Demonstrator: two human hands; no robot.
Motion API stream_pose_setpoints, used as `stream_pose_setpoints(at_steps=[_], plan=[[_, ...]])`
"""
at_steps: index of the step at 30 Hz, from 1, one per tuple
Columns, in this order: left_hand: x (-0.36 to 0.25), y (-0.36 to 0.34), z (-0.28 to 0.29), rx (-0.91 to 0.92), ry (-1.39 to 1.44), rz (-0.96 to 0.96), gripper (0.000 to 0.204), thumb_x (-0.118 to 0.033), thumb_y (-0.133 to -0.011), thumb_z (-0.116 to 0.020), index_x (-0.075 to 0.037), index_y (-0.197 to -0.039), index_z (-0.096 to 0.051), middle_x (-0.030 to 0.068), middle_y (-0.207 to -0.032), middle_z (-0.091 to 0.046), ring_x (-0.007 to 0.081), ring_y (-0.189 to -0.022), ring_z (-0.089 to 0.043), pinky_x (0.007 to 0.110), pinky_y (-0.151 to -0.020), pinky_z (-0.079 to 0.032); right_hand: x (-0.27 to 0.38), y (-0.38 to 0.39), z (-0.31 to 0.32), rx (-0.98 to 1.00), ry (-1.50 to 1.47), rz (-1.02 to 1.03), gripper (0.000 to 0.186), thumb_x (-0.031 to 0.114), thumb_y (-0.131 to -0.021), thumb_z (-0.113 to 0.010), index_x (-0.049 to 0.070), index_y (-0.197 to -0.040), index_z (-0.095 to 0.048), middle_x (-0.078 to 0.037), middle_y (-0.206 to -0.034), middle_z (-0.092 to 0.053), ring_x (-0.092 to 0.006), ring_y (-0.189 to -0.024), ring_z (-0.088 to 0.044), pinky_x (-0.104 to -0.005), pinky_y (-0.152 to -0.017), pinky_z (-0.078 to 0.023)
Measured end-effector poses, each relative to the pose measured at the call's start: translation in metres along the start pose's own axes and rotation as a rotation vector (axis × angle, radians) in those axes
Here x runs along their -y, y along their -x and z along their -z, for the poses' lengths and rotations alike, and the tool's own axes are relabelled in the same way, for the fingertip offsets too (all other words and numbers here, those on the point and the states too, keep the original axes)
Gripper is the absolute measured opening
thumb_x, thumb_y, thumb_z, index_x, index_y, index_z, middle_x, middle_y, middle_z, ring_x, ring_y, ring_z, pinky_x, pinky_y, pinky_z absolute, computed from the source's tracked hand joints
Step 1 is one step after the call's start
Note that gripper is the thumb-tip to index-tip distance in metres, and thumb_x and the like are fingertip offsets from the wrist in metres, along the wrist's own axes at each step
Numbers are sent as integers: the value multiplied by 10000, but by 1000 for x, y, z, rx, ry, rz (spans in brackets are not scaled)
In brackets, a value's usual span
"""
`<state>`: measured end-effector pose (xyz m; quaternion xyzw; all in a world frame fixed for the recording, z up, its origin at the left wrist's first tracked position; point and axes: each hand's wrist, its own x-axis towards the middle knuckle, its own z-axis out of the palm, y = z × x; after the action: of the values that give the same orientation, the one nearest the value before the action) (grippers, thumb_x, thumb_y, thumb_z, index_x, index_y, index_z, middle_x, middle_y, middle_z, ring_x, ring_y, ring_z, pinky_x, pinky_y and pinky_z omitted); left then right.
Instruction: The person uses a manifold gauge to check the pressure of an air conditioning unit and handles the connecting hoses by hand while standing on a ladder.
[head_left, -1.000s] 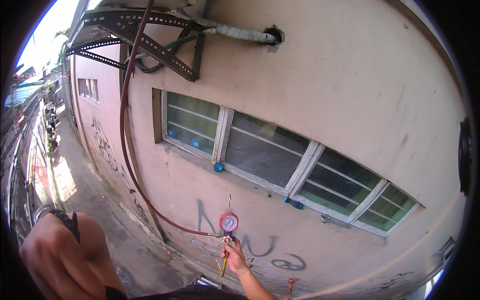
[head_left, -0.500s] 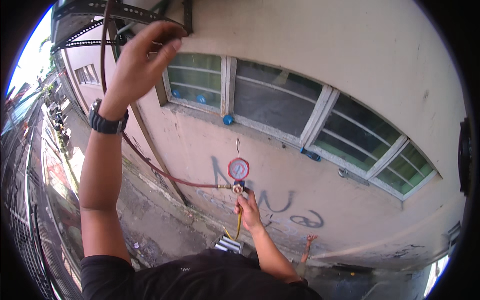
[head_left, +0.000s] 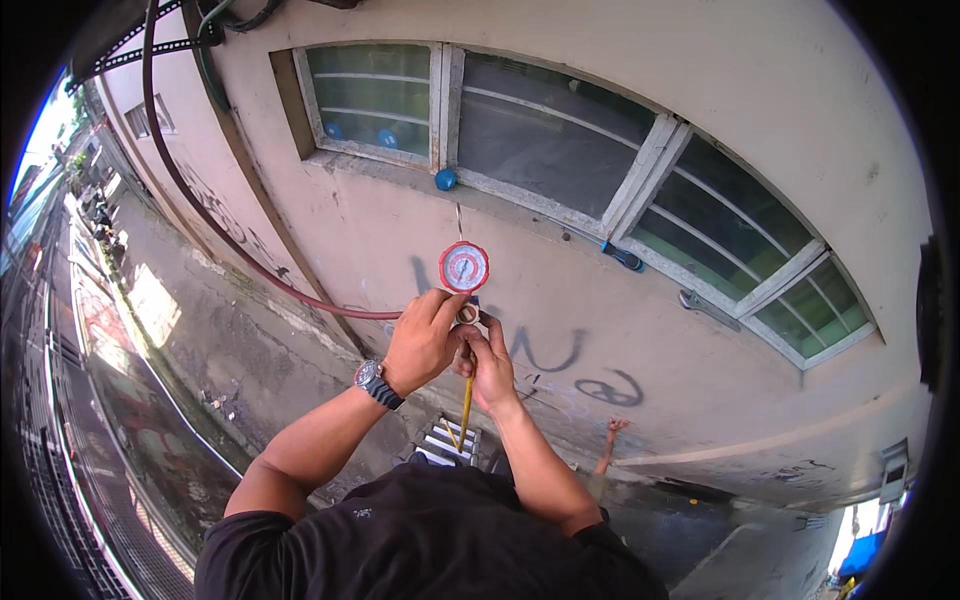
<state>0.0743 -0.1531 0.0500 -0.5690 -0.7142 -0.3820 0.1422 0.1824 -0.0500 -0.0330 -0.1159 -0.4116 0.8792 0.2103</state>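
A refrigerant manifold gauge (head_left: pixel 464 267) with a red rim and a round dial is held upright before the wall, a metal hook rising from its top. Below the dial, the fingers of my left hand (head_left: pixel 420 345) close round the left side of its valve body, where the red hose (head_left: pixel 272 282) comes in. My right hand (head_left: pixel 490 370) grips the lower part of the valve body. From under it the yellow hose (head_left: pixel 467 405) hangs down. My fingers partly cover the valve and the hose fittings.
Along the window ledge (head_left: pixel 520 202) are a blue round object (head_left: pixel 445 180), a blue-and-black handled tool (head_left: pixel 622 257) and a wrench (head_left: pixel 708 310). A ladder (head_left: pixel 445 442) stands below me. Another person's hand (head_left: pixel 617 426) shows low by the wall. Perforated metal brackets (head_left: pixel 150 52) jut out at upper left.
My left hand has come down from the upper left, near the bracket, to the gauge's valve body. My right hand still holds the gauge. The view has shifted, so the window sits higher.
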Motion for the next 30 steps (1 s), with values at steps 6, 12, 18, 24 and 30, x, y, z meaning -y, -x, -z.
stream_pose_setpoints(at_steps=[6,12,18,24,30], plan=[[-4,11,-18,-149,-28,4,426,-214,-803,-853,-14,-1093,-613,137,-936,-543,335,-836,-539,431,-729,-433,-27,7,2,43,18,113,206,233,-1126,-431,245,-1329,-463,47,-847,-550,-54,-624,-471,-227,-552,-367],[-20,17,-2,-149,19,64,524,-189,-801,-841,15,-1209,-584,187,-1135,-578,367,-984,-589,452,-853,-480,-14,17,-11,29,-83,130,276,209,-1111,-461,186,-1382,-416,28,-863,-588,-51,-656,-514,-221,-567,-382],[-24,24,5,-35,63,-82,634,-33,-838,-747,-9,-1430,-520,192,-1226,-574,378,-1068,-593,468,-924,-493,0,24,-17,-66,-93,37,341,135,-1070,-416,168,-1409,-411,14,-870,-595,-57,-663,-521,-227,-562,-383],[-25,33,-8,-111,122,55,485,-122,-787,-832,11,-1200,-614,156,-1057,-595,339,-960,-615,419,-816,-511,-6,27,-8,-2,-54,30,321,151,-1031,-381,161,-1335,-484,28,-878,-588,-44,-645,-498,-218,-551,-371],[-26,36,-9,-134,119,81,478,-151,-739,-889,9,-1106,-628,150,-1009,-589,332,-923,-624,417,-774,-522,-10,29,-4,26,-53,27,314,150,-1029,-377,162,-1319,-497,32,-918,-575,-35,-643,-481,-213,-541,-360]])
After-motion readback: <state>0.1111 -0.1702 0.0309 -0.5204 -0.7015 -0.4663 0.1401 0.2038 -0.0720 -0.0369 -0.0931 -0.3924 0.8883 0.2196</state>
